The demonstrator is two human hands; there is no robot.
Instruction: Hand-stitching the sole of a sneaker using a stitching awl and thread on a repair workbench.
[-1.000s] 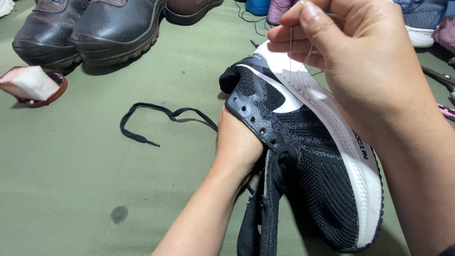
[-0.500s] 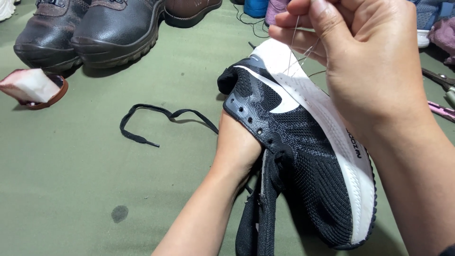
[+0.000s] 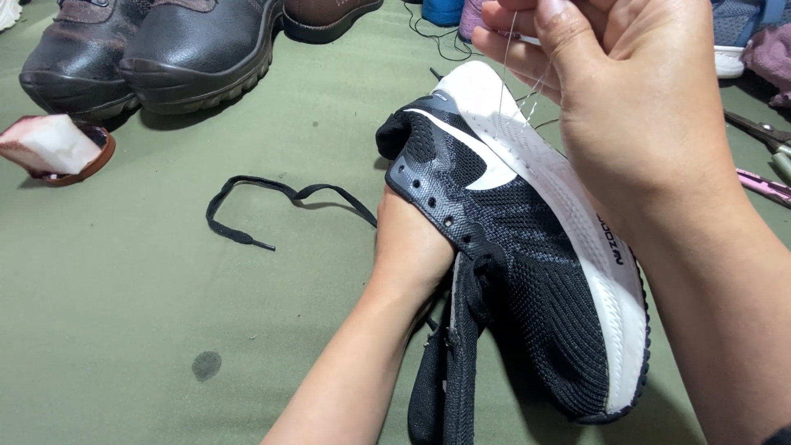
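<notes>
At the bottom centre of the frame, the left hand [image 3: 412, 247] is reaching up from below and disappearing into the mouth of the black knit sneaker [image 3: 527, 272], its fingers hidden inside, so I cannot tell how that grip is set beyond the palm pressing against the collar. The sneaker is lying on its side in the centre of the frame, its long axis running from the heel at upper centre down to the toe at lower right, with the white sole [image 3: 568, 214] turned toward the right. Above and to the right of it, the right hand [image 3: 626, 107] is hovering over the heel end, fingertips pressed together and pinching a fine pale thread [image 3: 504, 74] that is running down to the sole edge; this hand is the nearer one to the stitching spot, which is lying just below and left of its fingertips. A loose black lace [image 3: 272, 202] is lying apart on the green floor mat [image 3: 165, 330] at centre left. Farther off, dark leather boots [image 3: 156, 49] are standing at upper left, and scissors [image 3: 762, 136] are showing at the right edge. Compared with the earlier frames, the right hand is sitting slightly higher and the thread is being drawn tauter.
</notes>
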